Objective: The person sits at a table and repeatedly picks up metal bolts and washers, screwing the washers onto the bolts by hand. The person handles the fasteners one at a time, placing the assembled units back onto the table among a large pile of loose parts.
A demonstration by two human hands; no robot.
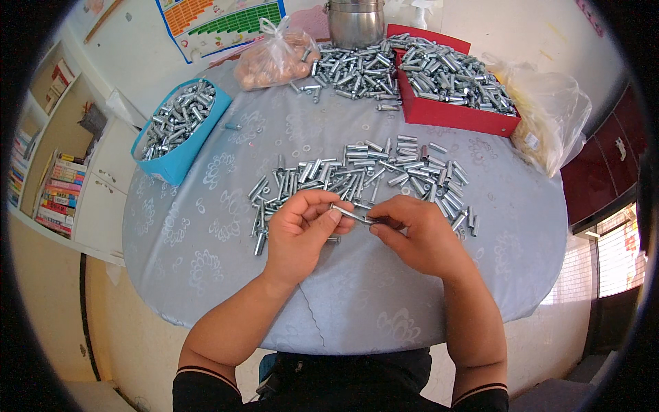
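Left hand: grip pinching the metal bolt.
Right hand: grip pinching the bolt's right end.
Tip: probably steadier held low over the desk, near the loose pile.

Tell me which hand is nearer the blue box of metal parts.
Left. The left hand sits on the same side of the table as the blue box, below and to its right. The right hand lies farther right, beyond the left hand.

Lit brightly and evenly by daylight, strongest from the barred window at right. Soft, short shadows under the hands. Glints on the metal parts. Sharp centrally; bent and vignetted black toward the rim.
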